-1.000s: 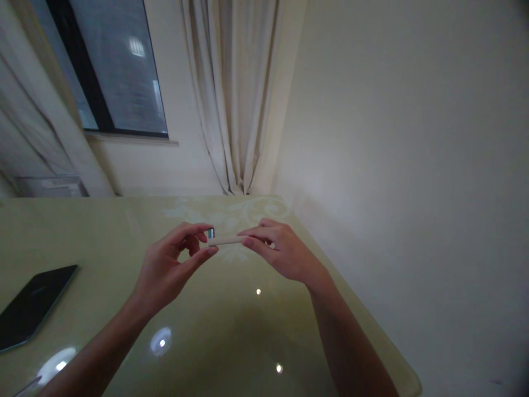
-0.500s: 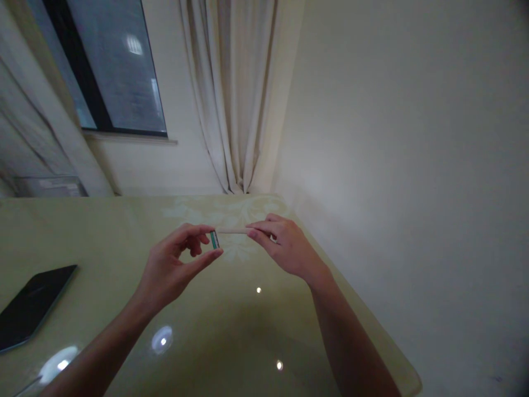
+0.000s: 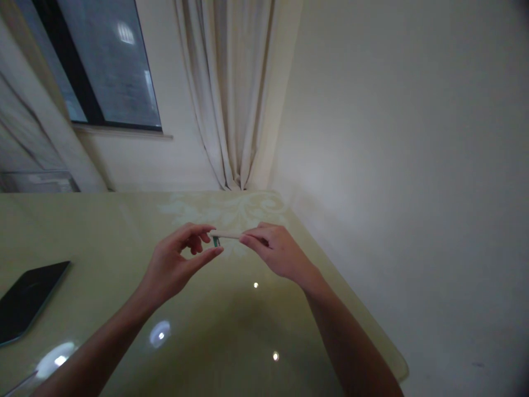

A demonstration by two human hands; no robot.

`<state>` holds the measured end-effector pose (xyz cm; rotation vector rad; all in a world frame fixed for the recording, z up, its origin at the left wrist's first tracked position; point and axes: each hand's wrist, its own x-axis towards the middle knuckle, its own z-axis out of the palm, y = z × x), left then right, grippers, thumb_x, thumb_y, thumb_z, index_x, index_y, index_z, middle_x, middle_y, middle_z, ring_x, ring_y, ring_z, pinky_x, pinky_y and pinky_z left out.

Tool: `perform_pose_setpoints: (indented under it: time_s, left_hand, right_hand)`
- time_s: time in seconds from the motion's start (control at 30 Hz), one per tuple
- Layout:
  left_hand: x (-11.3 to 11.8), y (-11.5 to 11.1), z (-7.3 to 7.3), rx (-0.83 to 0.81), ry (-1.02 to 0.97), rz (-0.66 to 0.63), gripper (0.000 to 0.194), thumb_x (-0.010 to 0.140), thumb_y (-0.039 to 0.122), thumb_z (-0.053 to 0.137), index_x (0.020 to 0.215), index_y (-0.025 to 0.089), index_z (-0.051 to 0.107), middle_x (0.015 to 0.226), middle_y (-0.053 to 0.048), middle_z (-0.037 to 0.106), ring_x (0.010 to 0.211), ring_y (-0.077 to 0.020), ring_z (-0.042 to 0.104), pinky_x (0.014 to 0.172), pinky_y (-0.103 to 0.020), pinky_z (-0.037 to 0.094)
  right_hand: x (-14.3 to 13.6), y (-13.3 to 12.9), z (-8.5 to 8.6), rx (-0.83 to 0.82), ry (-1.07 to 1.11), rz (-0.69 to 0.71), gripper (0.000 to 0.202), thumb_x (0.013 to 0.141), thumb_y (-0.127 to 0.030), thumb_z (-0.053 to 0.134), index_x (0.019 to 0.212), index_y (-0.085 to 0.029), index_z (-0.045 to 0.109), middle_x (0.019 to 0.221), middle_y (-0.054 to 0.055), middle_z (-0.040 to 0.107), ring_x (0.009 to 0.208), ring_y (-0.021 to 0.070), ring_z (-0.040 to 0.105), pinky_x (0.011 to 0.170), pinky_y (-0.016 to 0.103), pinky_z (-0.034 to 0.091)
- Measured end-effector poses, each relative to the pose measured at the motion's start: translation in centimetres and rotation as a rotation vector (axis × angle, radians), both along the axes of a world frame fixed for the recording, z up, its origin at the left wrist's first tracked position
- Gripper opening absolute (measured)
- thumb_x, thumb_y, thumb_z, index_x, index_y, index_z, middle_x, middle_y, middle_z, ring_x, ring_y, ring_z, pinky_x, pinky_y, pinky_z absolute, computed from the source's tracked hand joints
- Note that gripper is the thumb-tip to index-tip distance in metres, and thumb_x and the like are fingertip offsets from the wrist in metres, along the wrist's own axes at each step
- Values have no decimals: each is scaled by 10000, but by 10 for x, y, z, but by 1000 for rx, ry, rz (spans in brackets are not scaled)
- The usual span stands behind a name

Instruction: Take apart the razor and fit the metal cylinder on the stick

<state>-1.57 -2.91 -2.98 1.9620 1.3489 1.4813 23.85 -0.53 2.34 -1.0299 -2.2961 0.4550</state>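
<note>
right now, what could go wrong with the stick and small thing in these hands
The left hand seems to hold the small green object by finger and thumb alone, so it might slip. The right hand grips the pale stick at one end, so the other could wobble.

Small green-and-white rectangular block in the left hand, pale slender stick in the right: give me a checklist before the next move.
1. Left hand pinching small green-and-white rectangular block: ok, thumb and finger.
2. Right hand gripping pale slender stick: ok, at one end.
3. Stick touching block: cannot tell.
4. Block fully visible: not ok, stick overlaps its upper part.
5. Black flat rectangular slab clear of both hands: ok, lying apart.
</note>
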Motion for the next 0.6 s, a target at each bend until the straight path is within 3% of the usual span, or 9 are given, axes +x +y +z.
perform_pose_setpoints:
  time_s: [0.07,0.23,0.33,0.47,0.6]
  left_hand:
    - [0,-1,-1,2,-12,-8,392,828,457,846,1143,251,737,853,13,669,698,-129,612,668,-271,528]
    - [-1,-2,0,-1,-25,-4,400,829,447,847,1166,261,739,838,20,665,694,-123,611,672,-264,531]
    - [-1,0,0,-12,-41,-6,396,822,452,850,1148,255,743,854,14,675,680,-121,608,649,-258,532]
    - [-1,2,-2,-34,-32,-2,396,827,465,844,1147,254,744,819,18,666,667,-123,605,630,-251,525]
    - [-3,3,-3,-29,-19,11,399,823,479,843,1139,252,752,838,8,680,657,-126,598,619,-255,525]
  right_hand:
    - [1,0,0,21,15,-41,360,1078,-393,593,850,-182,775,742,-2,604,728,139,541,698,268,341]
    - [2,0,0,-16,64,62,337,1073,-385,602,851,-193,767,746,-7,642,759,144,574,719,265,355]
    - [2,2,-3,-33,97,12,376,1070,-382,601,786,-178,736,729,-8,638,718,140,556,689,273,340]
    - [2,5,-6,-125,126,102,396,1067,-409,594,779,-174,728,705,-17,623,682,130,544,667,269,339]
    - [3,8,-6,-105,111,63,396,1059,-404,602,765,-173,732,708,-10,636,687,136,544,668,273,337]
